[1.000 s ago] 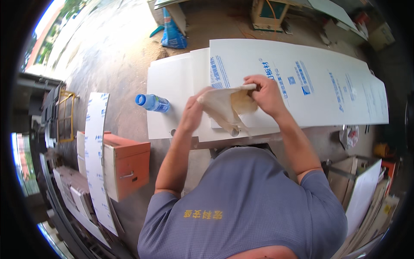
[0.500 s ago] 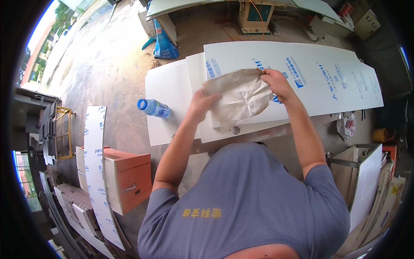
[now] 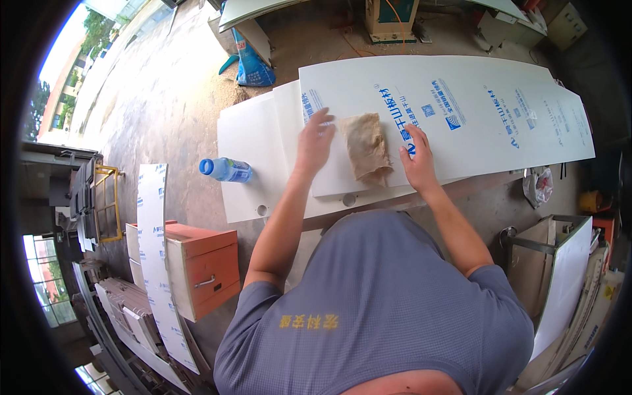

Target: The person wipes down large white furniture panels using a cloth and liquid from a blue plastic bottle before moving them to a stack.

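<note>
A folded, stained beige cloth (image 3: pixel 367 148) lies on a large white panel (image 3: pixel 461 158) with blue print. My left hand (image 3: pixel 316 143) is raised just left of the cloth, its fingers apart and slightly blurred, holding nothing. To the right of the cloth, my right hand (image 3: pixel 417 158) is open too, thumb and fingers spread, apart from the cloth. Further left, a clear plastic bottle (image 3: pixel 226 170) with a blue cap and blue label lies on its side on the lower white panels (image 3: pixel 253 128).
An orange drawer cabinet (image 3: pixel 207 273) stands at the left, a narrow printed board (image 3: pixel 155 230) leaning by it. Beyond the panels is a blue sack (image 3: pixel 253 66) near sawdust. A metal-framed cart (image 3: pixel 553 263) stands at the right; a plastic bag (image 3: pixel 540 187) hangs near the panel's edge.
Both hands have let go of the cloth, which was held up spread between them. It now rests folded on the panel, and my hands have drawn to either side.
</note>
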`<state>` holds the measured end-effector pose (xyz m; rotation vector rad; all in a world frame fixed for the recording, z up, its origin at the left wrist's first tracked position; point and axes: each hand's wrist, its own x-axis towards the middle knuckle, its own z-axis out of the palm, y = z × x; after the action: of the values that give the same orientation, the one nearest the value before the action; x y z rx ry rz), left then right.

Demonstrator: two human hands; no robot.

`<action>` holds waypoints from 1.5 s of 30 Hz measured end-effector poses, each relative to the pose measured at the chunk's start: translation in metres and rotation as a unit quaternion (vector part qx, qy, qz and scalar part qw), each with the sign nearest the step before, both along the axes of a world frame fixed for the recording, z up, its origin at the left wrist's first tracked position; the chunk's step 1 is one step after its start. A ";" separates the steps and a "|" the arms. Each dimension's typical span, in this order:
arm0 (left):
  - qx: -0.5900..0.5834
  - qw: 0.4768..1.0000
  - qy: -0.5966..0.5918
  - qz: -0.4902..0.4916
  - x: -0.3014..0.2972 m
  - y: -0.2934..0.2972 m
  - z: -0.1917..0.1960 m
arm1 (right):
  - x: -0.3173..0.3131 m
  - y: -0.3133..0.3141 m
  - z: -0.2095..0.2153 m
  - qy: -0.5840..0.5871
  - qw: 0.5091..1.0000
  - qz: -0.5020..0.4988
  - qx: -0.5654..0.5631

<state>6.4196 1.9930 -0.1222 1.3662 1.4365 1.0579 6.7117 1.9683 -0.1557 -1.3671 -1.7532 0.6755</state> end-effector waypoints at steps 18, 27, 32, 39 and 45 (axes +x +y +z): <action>0.021 0.998 -0.063 -0.007 -0.008 -0.035 0.043 | -0.062 0.035 0.052 0.360 0.843 0.197 -0.347; -0.032 0.998 0.047 -0.034 -0.055 -0.098 0.052 | -0.125 0.026 0.095 0.098 0.892 0.336 -0.287; -0.044 0.959 -0.272 0.067 -0.090 -0.126 0.016 | -0.174 0.016 0.070 0.298 0.894 0.217 -0.255; 0.024 0.953 -0.253 0.167 -0.133 -0.162 0.036 | -0.263 -0.011 0.085 0.233 0.887 0.313 -0.246; 0.199 0.972 -0.006 0.125 -0.142 -0.182 0.072 | -0.321 -0.036 0.108 0.325 0.788 0.318 -0.414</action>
<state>6.2776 1.8111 -0.0500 1.4725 1.4659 1.5834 6.3903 1.9328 -0.0482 -0.7789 -1.3148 2.1989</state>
